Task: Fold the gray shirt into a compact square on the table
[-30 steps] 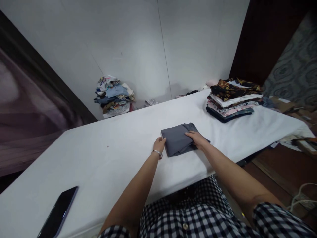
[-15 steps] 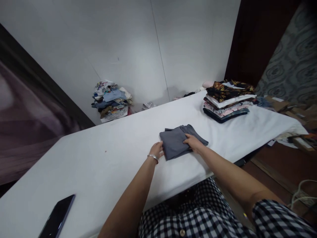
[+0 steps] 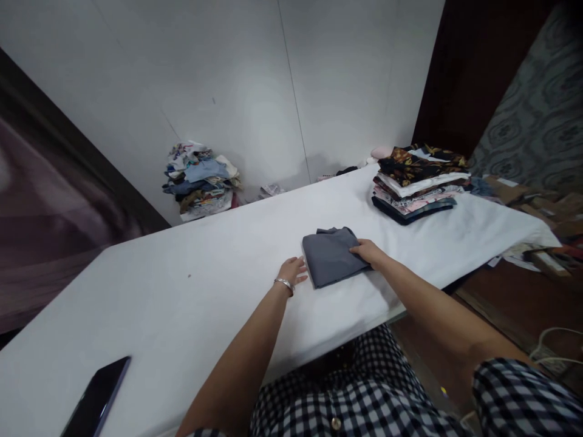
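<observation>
A dark grey garment [image 3: 332, 260], folded into a compact rectangle, lies flat on the white-covered table [image 3: 228, 291]. My right hand [image 3: 368, 252] grips its right side, fingertips on the cloth; part of the grip is hidden. Just off the garment's left edge, my left hand [image 3: 293, 272] is open with fingers apart and nothing in it. A silver bracelet [image 3: 285, 283] circles the left wrist. What kind of garment it is cannot be told from its folded shape.
A tall stack of folded clothes [image 3: 416, 185] stands at the table's back right. Behind the far edge rises another clothes pile [image 3: 203, 182] against the wall. A phone [image 3: 98, 394] lies at the front left. Cardboard and other items clutter the right side.
The right part of the grey garment has been folded in, so it looks smaller and neater. My left hand has come off its left edge; my right hand has shifted slightly right.
</observation>
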`<state>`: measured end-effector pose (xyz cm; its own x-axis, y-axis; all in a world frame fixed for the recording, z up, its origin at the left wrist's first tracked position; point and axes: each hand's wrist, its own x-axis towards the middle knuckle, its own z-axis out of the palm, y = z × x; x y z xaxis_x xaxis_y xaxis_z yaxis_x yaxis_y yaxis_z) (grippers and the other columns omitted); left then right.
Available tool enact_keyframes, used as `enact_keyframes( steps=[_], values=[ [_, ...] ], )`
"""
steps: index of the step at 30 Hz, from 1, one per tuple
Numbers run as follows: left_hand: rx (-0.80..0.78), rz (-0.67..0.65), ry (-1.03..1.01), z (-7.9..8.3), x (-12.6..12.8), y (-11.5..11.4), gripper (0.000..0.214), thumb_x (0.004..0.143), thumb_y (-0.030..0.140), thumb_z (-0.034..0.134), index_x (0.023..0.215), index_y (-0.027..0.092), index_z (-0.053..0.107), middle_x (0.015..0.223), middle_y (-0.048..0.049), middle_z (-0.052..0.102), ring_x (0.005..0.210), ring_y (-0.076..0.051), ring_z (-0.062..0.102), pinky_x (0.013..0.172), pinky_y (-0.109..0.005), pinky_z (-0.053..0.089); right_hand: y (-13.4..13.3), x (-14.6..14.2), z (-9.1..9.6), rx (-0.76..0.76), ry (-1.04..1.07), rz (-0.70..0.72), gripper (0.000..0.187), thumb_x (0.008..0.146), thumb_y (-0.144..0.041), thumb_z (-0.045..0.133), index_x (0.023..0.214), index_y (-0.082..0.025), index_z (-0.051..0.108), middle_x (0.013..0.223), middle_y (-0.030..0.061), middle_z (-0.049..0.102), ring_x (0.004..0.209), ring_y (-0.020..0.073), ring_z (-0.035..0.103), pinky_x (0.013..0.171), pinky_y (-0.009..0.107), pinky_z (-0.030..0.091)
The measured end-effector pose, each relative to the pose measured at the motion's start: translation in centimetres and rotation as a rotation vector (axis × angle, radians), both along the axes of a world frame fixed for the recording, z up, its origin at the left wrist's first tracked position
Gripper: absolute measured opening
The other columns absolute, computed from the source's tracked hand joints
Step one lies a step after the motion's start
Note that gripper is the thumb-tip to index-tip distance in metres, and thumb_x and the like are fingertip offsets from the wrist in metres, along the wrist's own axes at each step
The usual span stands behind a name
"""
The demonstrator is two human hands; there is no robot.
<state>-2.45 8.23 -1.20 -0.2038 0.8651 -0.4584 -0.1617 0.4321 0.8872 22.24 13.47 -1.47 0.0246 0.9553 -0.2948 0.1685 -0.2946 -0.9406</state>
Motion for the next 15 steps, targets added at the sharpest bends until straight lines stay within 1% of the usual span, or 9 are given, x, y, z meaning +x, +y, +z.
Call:
enact_keyframes(
  steps=[3,5,7,9,11,12,14,15],
  values=[
    [-0.013,-0.064,0.027,0.0,0.6,0.3,0.029,0.080,0.035,0.067,0.097,0.015,0.054,0.099,-0.0105,0.063,0.073,-0.014,0.060,0.068,-0.029,0.053,0.1,0.5,-0.1,0.039,-0.075,0.035,0.017,0.060,-0.020,0.070,0.076,-0.018,0.067,0.066,0.0013,0.067,0.064,0.0185,0.060,0.063,0.029,0.047],
    [-0.011,-0.087,0.096,-0.3,0.9,0.6,0.033,0.079,0.039,0.066,0.099,0.014,0.056,0.101,-0.0127,0.063,0.077,-0.016,0.062,0.069,-0.030,0.052,0.1,0.4,0.0,0.059,-0.118,0.049,0.016,0.062,-0.022,0.070,0.077,-0.018,0.067,0.070,0.0025,0.068,0.067,0.0196,0.060,0.065,0.030,0.047],
    [0.004,-0.084,0.209,-0.5,0.9,0.9,0.040,0.079,0.040,0.066,0.107,0.014,0.056,0.107,-0.0152,0.063,0.085,-0.020,0.063,0.073,-0.033,0.052,0.1,0.4,0.2,0.083,-0.126,0.063,0.018,0.063,-0.022,0.069,0.081,-0.018,0.068,0.073,0.0030,0.069,0.070,0.0203,0.061,0.068,0.031,0.047],
    [0.042,-0.052,0.319,-0.4,0.7,1.6,0.047,0.078,0.037,0.067,0.117,0.014,0.053,0.118,-0.0167,0.060,0.099,-0.024,0.061,0.080,-0.035,0.050,0.1,0.5,0.2,0.100,-0.114,0.090,0.020,0.063,-0.022,0.069,0.083,-0.018,0.068,0.075,0.0028,0.069,0.072,0.0205,0.061,0.070,0.031,0.047],
    [0.137,-0.037,0.455,0.1,0.5,2.8,0.050,0.078,0.032,0.068,0.122,0.016,0.052,0.129,-0.0159,0.055,0.113,-0.026,0.055,0.092,-0.035,0.045,0.1,0.7,0.2,0.085,-0.070,0.111,0.022,0.062,-0.022,0.070,0.084,-0.018,0.069,0.075,0.0030,0.069,0.073,0.0206,0.061,0.070,0.031,0.048],
    [0.203,-0.054,0.534,0.5,0.5,3.7,0.050,0.077,0.029,0.068,0.123,0.017,0.053,0.132,-0.0148,0.053,0.118,-0.026,0.052,0.098,-0.035,0.041,0.1,0.8,0.1,0.075,-0.032,0.118,0.024,0.062,-0.022,0.071,0.085,-0.018,0.068,0.076,0.0032,0.070,0.073,0.0206,0.062,0.070,0.031,0.048],
    [0.334,-0.136,0.689,1.4,1.0,5.7,0.046,0.076,0.024,0.068,0.120,0.018,0.056,0.134,-0.0128,0.052,0.125,-0.026,0.047,0.105,-0.034,0.034,-0.1,0.9,-0.1,0.075,0.057,0.140,0.028,0.061,-0.022,0.071,0.089,-0.018,0.068,0.081,0.0037,0.071,0.074,0.0203,0.062,0.070,0.031,0.049],
    [0.378,-0.191,0.736,1.8,1.4,6.8,0.044,0.076,0.022,0.068,0.119,0.018,0.058,0.134,-0.0120,0.053,0.126,-0.026,0.046,0.107,-0.033,0.031,-0.2,0.9,-0.2,0.084,0.097,0.155,0.031,0.061,-0.022,0.071,0.092,-0.018,0.068,0.083,0.0037,0.071,0.075,0.0201,0.063,0.070,0.031,0.049]
  ],
)
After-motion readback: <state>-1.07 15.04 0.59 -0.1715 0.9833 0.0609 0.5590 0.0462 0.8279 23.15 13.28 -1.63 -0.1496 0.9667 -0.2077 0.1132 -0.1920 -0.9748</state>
